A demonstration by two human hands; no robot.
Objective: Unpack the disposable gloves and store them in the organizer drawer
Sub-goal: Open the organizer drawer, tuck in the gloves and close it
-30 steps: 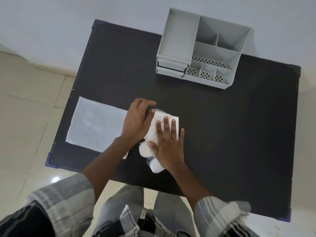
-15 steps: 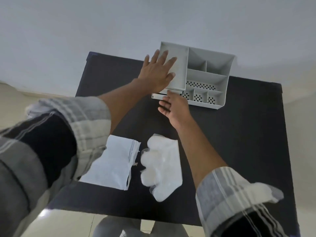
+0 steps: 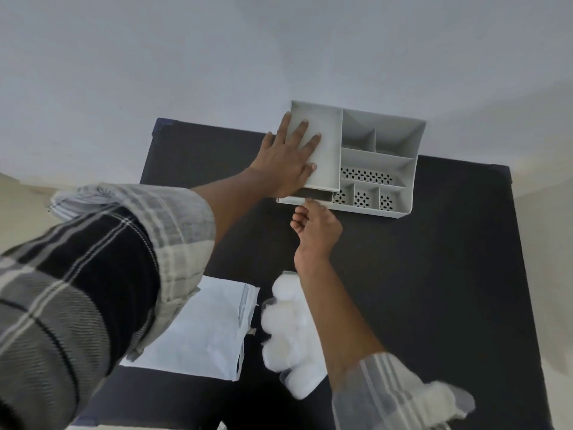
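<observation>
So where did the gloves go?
The gloves lie in a white pile on the black table, near the front edge, just right of the flat white packet and beside the right forearm.

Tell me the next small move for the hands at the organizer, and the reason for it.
Probably pull the drawer further out with the right hand while the left hand keeps the organizer braced. The drawer looks only slightly open, the right fingers pinch its front edge, and the folded gloves lie on the table beside the empty packet, not yet stored.
</observation>
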